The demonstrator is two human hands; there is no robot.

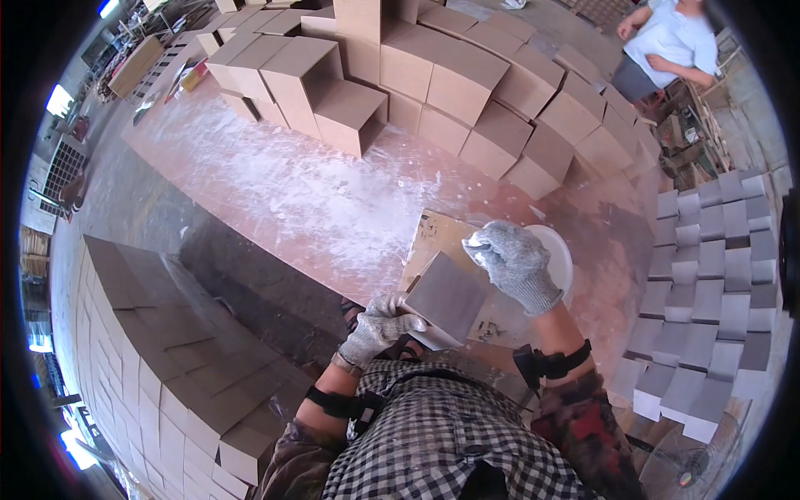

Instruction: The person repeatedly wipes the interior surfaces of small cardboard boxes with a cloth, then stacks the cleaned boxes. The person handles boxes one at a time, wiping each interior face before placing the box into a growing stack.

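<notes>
My left hand (377, 330), in a pale knitted glove, grips the near left edge of a box (450, 288) with a grey-brown top face. The box rests tilted over a worn wooden board (429, 232) at the table's near side. My right hand (518, 260), also gloved, is raised just beyond the box's far right corner. Its fingers are curled together, and what they hold, if anything, I cannot make out. Partly behind that hand, a round white container (560, 250) stands on the table.
Brown open-ended boxes (471, 75) are piled across the far side of the dusty reddish table (325, 208). More brown boxes (142, 350) form a stack at the left. Grey boxes (708, 275) are stacked at the right, near a fan (690, 458). A person (673, 43) sits at the far right.
</notes>
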